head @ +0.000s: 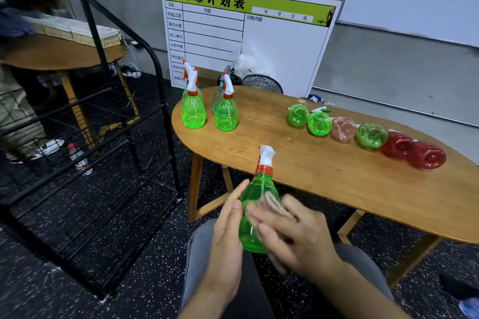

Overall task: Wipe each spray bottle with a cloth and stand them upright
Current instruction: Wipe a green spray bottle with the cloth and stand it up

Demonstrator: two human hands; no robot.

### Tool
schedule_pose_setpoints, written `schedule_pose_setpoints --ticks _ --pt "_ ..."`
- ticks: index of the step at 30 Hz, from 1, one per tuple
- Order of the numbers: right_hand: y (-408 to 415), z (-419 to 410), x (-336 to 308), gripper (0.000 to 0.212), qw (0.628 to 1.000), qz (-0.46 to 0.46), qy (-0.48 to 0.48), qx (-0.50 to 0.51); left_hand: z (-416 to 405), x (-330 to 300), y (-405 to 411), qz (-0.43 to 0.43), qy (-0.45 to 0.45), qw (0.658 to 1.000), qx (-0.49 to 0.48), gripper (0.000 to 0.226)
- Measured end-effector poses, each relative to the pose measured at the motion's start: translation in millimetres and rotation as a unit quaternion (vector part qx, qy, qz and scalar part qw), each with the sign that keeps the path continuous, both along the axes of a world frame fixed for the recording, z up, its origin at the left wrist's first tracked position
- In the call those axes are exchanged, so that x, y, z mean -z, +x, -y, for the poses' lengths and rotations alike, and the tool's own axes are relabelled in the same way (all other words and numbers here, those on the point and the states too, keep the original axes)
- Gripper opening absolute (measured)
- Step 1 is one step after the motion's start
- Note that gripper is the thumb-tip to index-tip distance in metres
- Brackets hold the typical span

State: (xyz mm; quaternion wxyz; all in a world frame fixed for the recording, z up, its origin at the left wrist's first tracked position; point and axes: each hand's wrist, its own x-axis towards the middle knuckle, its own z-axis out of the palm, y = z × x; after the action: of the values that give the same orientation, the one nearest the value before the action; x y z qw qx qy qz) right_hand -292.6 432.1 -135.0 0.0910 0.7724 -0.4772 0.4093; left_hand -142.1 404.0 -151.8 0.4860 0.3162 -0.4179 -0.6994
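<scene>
Against the grey wall leaned a white schedule board [246,33], with a black wire rack [85,137] off to the left and the oval wooden worktop [324,173] in front of you.

Starting at the left of that worktop, you had a cluster of upright spray bottles [194,109]: green ones in front and a paler one half hidden behind, which I took to be the finished ones. Lower down and nearer you, over your lap and clear of the worktop edge, you held a green spray bottle [256,212] nozzle-up. Your left hand [228,235] lay along its left side with the fingers straight, steadying rather than curling round it. Your right hand [295,235], blurred, pressed a pinkish cloth [274,204] against the bottle's right face; its grip looked to be flat fingers bearing on the cloth, though the blur left that uncertain.

Further right, a row of lying bottles [370,134] ran along the far edge, bases toward you: green, pink, green, then red.

You were mid-wipe on one bottle, I judged. Next you would need to turn it to reach the unwiped side, then stand it beside the upright cluster without knocking those over.
</scene>
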Motion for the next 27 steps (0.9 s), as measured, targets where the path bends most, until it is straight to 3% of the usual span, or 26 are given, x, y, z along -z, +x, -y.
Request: schedule_pose_setpoints --ticks 3,5,8,14,19,27 --pt "2.2 -14.7 10.6 0.032 0.989 -0.133 -0.032 -0.049 0.6 -2.9 2.6 -0.025 0.004 1.000 0.000 0.042" --pt "-1.5 -16.4 8.5 0.031 0.986 -0.152 -0.049 -0.051 -0.6 -4.8 2.8 -0.025 0.002 1.000 0.004 0.041" --pt "-6.8 -6.8 -0.7 0.028 0.994 -0.099 -0.039 -0.036 -2.4 -6.9 1.7 -0.005 -0.008 1.000 0.009 0.044" --pt "-22.3 23.8 -19.0 0.032 0.992 0.098 0.024 0.075 -7.4 -8.8 2.0 0.022 -0.041 0.999 0.020 0.041" --pt "-19.7 21.7 -21.4 0.031 0.985 0.159 0.047 0.041 -8.3 -6.9 5.4 0.018 -0.061 0.997 0.053 0.084" --pt "-20.0 23.2 -29.5 0.029 0.971 0.228 0.055 0.041 -5.8 -9.4 3.6 -0.038 -0.026 0.997 0.058 0.052"
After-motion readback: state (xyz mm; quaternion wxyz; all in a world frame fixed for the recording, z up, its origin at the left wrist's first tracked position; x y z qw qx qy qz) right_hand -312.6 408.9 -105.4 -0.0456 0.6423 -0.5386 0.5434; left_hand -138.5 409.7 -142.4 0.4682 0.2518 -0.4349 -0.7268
